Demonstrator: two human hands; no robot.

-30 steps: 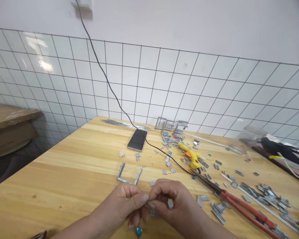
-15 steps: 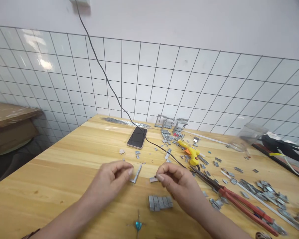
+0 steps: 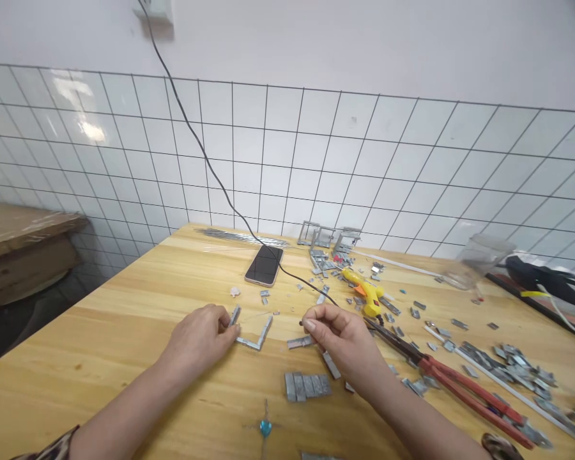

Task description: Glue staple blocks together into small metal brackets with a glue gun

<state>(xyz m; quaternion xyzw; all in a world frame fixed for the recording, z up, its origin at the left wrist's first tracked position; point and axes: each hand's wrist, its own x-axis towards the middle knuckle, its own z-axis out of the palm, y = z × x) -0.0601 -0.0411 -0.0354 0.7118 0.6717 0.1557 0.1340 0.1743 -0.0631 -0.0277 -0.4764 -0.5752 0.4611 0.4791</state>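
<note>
My left hand (image 3: 202,337) rests low over the wood, its thumb and fingers closed on the left side of a U-shaped frame of grey strips (image 3: 250,344). The frame lies flat with its open side away from me. My right hand (image 3: 339,342) is raised in a pinch, and a tiny dark bit (image 3: 301,323) pokes out at the fingertips, too small to name. Beneath it lie a short grey strip (image 3: 298,343) and another grey strip (image 3: 331,366), partly covered by the hand. Nearer me sits a row of several grey blocks (image 3: 307,387).
A phone (image 3: 264,266) lies behind my hands, with a black cable (image 3: 225,188) crossing it. To the right are a yellow glue gun (image 3: 367,292), red-handled cutters (image 3: 469,390) and scattered grey scraps (image 3: 522,370). Small grey frames (image 3: 323,236) stand by the tiled wall.
My left hand has shifted left and down onto the frame, uncovering its bottom and left side. The right hand stays pinched in about the same place. The view has tilted slightly.
</note>
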